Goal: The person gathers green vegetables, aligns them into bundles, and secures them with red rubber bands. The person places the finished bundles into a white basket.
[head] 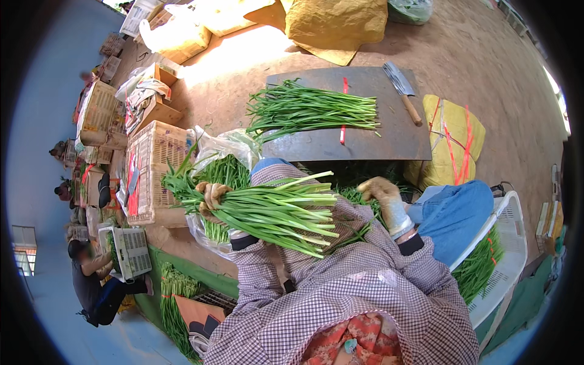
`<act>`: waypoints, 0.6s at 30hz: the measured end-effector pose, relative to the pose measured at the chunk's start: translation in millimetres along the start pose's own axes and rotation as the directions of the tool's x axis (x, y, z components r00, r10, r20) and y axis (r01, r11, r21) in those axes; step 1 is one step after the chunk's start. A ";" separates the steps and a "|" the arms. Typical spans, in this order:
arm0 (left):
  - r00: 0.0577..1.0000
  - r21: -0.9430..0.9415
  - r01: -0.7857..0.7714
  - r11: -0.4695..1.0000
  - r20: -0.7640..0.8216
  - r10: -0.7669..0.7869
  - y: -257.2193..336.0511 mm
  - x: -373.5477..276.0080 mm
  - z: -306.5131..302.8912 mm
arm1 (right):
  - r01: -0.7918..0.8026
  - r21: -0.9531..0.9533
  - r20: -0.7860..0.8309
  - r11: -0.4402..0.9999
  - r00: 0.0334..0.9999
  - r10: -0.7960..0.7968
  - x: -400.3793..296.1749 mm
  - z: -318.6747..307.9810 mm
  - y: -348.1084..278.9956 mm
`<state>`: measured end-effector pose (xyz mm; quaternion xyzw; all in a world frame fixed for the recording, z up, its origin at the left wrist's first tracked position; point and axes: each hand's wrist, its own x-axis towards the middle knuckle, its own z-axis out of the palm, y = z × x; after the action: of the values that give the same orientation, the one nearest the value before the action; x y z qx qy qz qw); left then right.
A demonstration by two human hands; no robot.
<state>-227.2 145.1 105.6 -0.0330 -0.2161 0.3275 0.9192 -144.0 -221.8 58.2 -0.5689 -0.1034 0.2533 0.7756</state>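
Note:
My gloved left hand (211, 197) is wrapped around a bunch of long green chives (278, 212), held across my lap with the pale cut ends to the right. My gloved right hand (385, 200) hovers by loose green stalks (351, 195) near my knee; its fingers are bent, and whether they pinch anything is unclear. Before me, a second pile of chives (315, 107) lies on a dark board (296, 148), across a red tie strip (343, 134). A cleaver (402, 91) with a wooden handle rests at the board's right side.
A plastic bag of greens (223, 175) sits left of my knees beside an upturned crate (157, 182) bearing a knife (133, 181). At right are a yellow wrapped bundle (456, 137) and a white basket (511, 255) with tied greens. A person (93, 278) handles a crate at far left.

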 end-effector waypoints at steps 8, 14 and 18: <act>0.994 0.005 0.104 0.995 -0.042 -0.104 -30.1 0.9 6.0 | -0.061 0.184 0.041 0.981 0.998 0.054 21.6 84.8 -40.4; 0.997 -0.016 0.066 0.998 -0.044 -0.067 -25.2 -4.0 -0.2 | 0.110 0.422 -0.230 0.900 0.973 -0.011 -0.2 38.9 -26.3; 0.993 0.031 0.120 0.992 0.018 -0.121 -17.2 -0.4 -2.9 | -0.024 0.120 -0.042 0.993 0.999 0.029 0.3 41.1 -29.1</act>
<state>-216.2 131.6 106.2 -0.0032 -0.2218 0.2749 0.9355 -154.2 -194.1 99.1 -0.5284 -0.0635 0.2568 0.8067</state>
